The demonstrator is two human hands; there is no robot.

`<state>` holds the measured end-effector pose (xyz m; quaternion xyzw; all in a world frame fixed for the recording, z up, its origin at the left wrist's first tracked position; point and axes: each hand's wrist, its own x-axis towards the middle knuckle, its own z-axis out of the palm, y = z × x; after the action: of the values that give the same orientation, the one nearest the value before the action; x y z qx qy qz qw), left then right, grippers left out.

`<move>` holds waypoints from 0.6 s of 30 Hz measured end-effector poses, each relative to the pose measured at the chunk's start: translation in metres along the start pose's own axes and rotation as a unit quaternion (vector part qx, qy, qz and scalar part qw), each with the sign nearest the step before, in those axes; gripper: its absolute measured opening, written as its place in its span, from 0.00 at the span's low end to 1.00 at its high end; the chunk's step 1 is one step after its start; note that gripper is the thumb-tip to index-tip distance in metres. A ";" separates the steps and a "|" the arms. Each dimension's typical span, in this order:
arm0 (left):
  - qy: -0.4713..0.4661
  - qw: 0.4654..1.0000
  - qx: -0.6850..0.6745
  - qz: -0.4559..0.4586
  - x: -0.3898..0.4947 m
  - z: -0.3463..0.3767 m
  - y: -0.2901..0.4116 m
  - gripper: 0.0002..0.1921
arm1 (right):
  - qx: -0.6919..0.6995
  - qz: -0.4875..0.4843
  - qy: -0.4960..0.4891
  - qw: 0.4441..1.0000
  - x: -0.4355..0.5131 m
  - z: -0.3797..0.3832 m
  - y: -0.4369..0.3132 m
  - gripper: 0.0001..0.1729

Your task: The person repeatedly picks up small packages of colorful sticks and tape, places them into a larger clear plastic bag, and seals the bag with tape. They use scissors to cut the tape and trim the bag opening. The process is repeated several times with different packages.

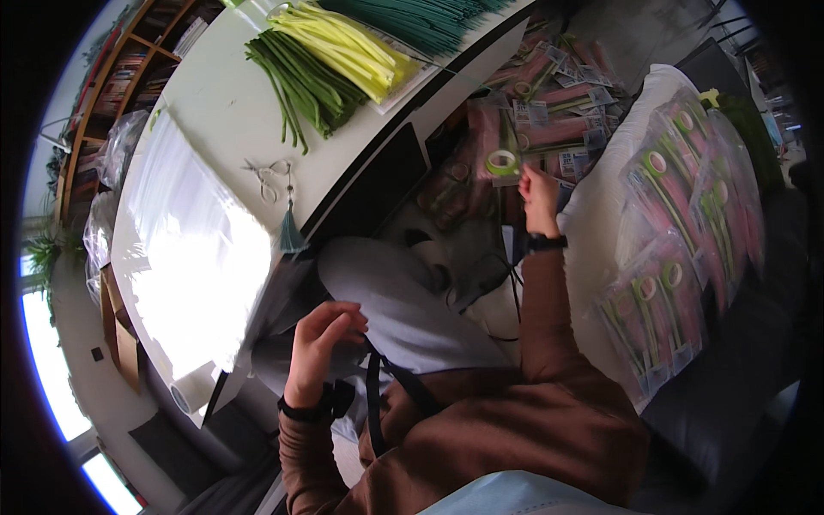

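Observation:
My right hand (pixel 539 196) is out over a heap of packets to the right of the table. Its fingers pinch the lower corner of a clear plastic packet (pixel 481 132). Inside that packet are a roll of green tape (pixel 501 163), pink material and green stems. Over my lap, near the table's edge, my left hand (pixel 325 344) is raised with loosely curled fingers and nothing in it. Closest to it on the white table (pixel 212 96) are scissors (pixel 269 180) with a teal tassel (pixel 291 232).
Green pipe cleaners (pixel 309 87), yellow ones (pixel 344 48) and dark teal stems (pixel 418 19) lie at the table's far end. Clear plastic sheeting (pixel 193 238) covers its left part, beside a roll (pixel 191 393). Similar packets fill the heap (pixel 560 103) and lie on the seat (pixel 669 309).

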<state>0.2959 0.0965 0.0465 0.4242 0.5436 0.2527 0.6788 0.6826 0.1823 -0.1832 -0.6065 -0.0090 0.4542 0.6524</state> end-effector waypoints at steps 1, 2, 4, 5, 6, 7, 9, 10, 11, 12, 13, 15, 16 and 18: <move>-0.014 1.000 0.004 -0.005 -0.003 0.003 -0.002 0.11 | 0.016 -0.030 -0.028 0.999 -0.036 -0.010 -0.017 0.12; -0.034 0.999 0.008 -0.003 -0.005 0.005 -0.003 0.11 | -0.004 -0.065 -0.038 0.997 -0.072 -0.020 -0.033 0.10; -0.080 0.997 0.006 0.002 -0.010 0.010 -0.008 0.12 | -0.077 -0.164 -0.081 0.980 -0.142 -0.042 -0.060 0.07; -0.090 0.996 0.008 0.014 -0.012 0.013 -0.010 0.12 | -0.074 -0.195 -0.063 0.976 -0.173 -0.051 -0.070 0.07; -0.101 0.995 0.011 0.023 -0.015 0.016 -0.013 0.13 | -0.056 -0.220 -0.049 0.973 -0.202 -0.059 -0.078 0.09; -0.114 0.993 0.017 0.034 -0.017 0.019 -0.015 0.13 | -0.038 -0.233 -0.050 0.970 -0.229 -0.069 -0.087 0.09; -0.153 0.986 0.011 0.071 -0.021 0.024 -0.016 0.20 | -0.032 -0.300 -0.071 0.951 -0.274 -0.079 -0.096 0.07; -0.169 0.981 0.003 0.099 -0.024 0.028 -0.015 0.24 | -0.008 -0.319 -0.092 0.943 -0.292 -0.081 -0.096 0.06; -0.185 0.975 -0.006 0.123 -0.026 0.031 -0.014 0.28 | 0.016 -0.337 -0.103 0.936 -0.308 -0.080 -0.095 0.06; -0.195 0.965 -0.041 0.171 -0.027 0.034 -0.012 0.35 | -0.002 -0.384 -0.163 0.909 -0.319 -0.078 -0.094 0.05; -0.205 0.952 -0.075 0.215 -0.029 0.035 -0.010 0.42 | -0.024 -0.406 -0.250 0.879 -0.329 -0.076 -0.096 0.04; -0.184 0.930 -0.124 0.292 -0.030 0.030 -0.006 0.49 | -0.119 -0.431 -0.376 0.812 -0.333 -0.060 -0.094 0.03; -0.144 0.923 -0.180 0.310 -0.037 0.023 -0.007 0.48 | -0.123 -0.393 -0.441 0.798 -0.334 -0.048 -0.086 0.04; -0.055 0.905 -0.259 0.334 -0.055 0.001 -0.014 0.43 | -0.204 -0.335 -0.563 0.728 -0.328 -0.022 -0.067 0.06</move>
<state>0.2796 0.0452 0.0633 0.4032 0.2475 0.5731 0.6692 0.5411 -0.0230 0.0418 -0.3159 -0.6692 0.4517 0.4984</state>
